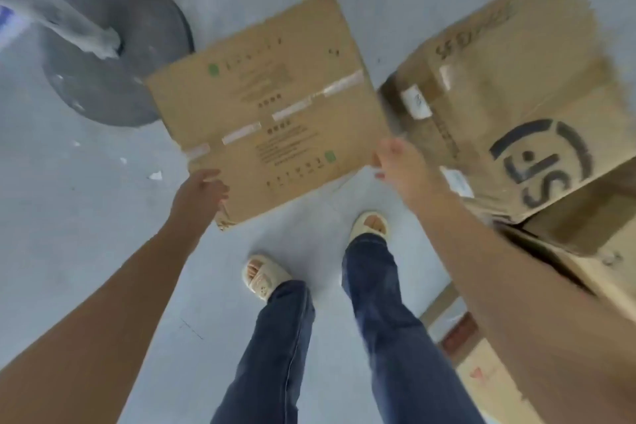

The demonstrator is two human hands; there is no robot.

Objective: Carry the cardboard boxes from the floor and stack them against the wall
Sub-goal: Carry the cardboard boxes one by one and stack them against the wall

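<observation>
Both hands are on a flattened cardboard box [272,107], held out over the grey floor [69,217] in front of the person's feet. The left hand [203,189] grips the near left corner, fingers curled under the edge with the thumb on top. The right hand [395,162] pinches the near right corner, fingertips wrapped onto the edge. Between the two hands the box is a plain brown sheet, tilted, its far edge angled up and away. A broken line of clear tape strips runs across it from beside the left hand toward the far right side. There is dark printed text in blocks, too blurred to read, and two small green squares, one far from the left hand, one close to the right hand. The corner below the left hand looks frayed and torn.

Just beyond the right hand sits a stack of larger boxes [509,86] with a big dark round logo and white labels. Past the left hand, a round dark base [113,79] holds a grey post. Cream sandals [263,277] and blue jeans show below the hands.
</observation>
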